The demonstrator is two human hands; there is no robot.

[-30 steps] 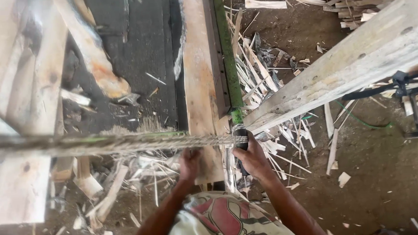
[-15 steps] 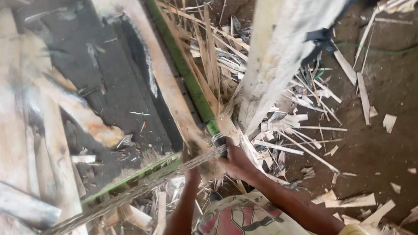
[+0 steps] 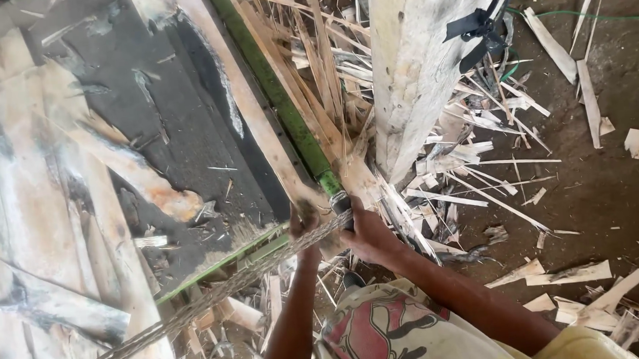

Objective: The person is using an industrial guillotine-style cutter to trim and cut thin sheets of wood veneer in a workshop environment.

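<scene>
A big pale timber beam [image 3: 415,65] fills the upper middle. From lower left a twisted steel cable [image 3: 195,310] runs to centre, where left hand [image 3: 305,224] and right hand [image 3: 362,235] are closed around it. If it jerks, frayed strands could cut the palms.

The dirt floor [image 3: 611,186] carries pale wood splinters [image 3: 479,171], flat offcuts [image 3: 557,272] and, at the left, weathered planks [image 3: 37,216].
</scene>
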